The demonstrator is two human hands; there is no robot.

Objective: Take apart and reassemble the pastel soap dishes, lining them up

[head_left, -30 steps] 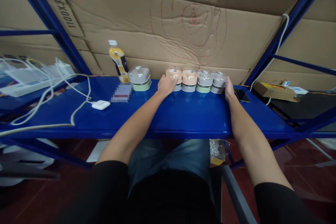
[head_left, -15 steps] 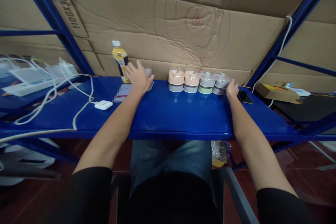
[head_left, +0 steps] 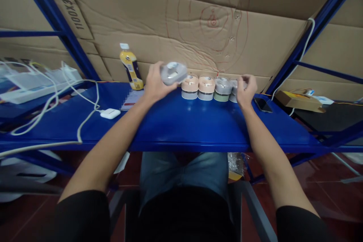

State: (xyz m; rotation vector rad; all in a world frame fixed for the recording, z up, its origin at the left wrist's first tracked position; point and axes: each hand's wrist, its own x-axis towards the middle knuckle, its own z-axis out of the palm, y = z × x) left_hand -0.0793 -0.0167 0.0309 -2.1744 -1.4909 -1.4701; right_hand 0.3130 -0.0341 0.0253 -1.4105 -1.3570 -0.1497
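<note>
While the left hand (head_left: 155, 86) grasps a gray container (head_left: 173, 75) by its left side, raised beside the leftmost peach container (head_left: 190, 84) on the desk (head_left: 195, 126), the right hand (head_left: 246, 92) curls near the rightmost container (head_left: 234, 92); whether it grips, I cannot tell.

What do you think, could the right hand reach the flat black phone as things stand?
Probably yes: the right hand is close by, the flat black phone lies uncovered to its right on the glossy blue tabletop, and nothing visible stands between them.
</note>
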